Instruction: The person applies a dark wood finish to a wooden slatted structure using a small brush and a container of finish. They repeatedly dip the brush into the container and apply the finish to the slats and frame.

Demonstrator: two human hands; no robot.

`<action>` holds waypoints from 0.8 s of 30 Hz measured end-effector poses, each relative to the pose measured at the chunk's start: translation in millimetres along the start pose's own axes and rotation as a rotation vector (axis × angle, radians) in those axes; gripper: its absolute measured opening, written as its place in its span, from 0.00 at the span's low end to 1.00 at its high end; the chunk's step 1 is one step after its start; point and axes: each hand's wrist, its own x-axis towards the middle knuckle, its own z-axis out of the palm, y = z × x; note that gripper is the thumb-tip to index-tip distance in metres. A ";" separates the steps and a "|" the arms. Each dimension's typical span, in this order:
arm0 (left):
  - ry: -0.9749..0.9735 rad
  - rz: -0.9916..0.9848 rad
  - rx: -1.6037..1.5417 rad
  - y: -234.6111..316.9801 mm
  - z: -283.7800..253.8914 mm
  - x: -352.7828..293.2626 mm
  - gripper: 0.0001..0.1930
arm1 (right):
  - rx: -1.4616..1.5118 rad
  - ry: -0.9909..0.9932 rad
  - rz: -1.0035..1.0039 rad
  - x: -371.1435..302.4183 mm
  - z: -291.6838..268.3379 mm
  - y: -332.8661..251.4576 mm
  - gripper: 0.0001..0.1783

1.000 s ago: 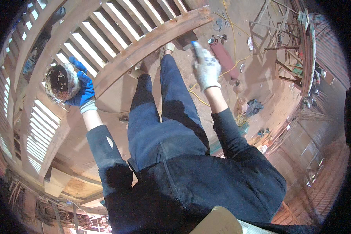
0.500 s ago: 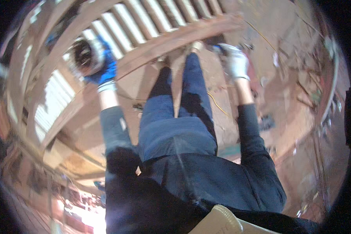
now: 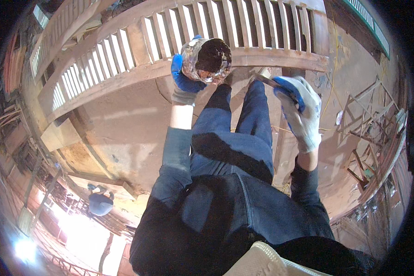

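Observation:
My left hand (image 3: pixel 187 78), in a blue and white work glove, grips a round, stain-covered can (image 3: pixel 195 60) from its left side. The can is tilted so that its dark brown inside shows; what lies in it I cannot make out. My right hand (image 3: pixel 300 108), gloved the same way, is closed round a thin, dark, stick-like tool (image 3: pixel 267 81). The tool's tip points left toward the can and stays apart from it; its exact kind is not clear. Just beyond both hands runs a long slatted wooden frame (image 3: pixel 248 57).
A second slatted wooden piece (image 3: pixel 73 20) stands far left. Loose wooden frames (image 3: pixel 363 152) are stacked at right. A yellow cord (image 3: pixel 334 69) trails over the brown floor (image 3: pixel 124 133). At lower left, another person (image 3: pixel 100 204) is near some boards.
My left hand has brought the can rightward, in front of my legs. The right hand has come nearer, and its tool shows. My view has shifted, with more of the slatted frame visible.

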 end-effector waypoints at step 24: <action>0.105 -0.291 -0.019 53.2 77.1 -92.3 0.40 | -0.540 -0.128 -0.623 -2.0 64.7 -64.4 0.06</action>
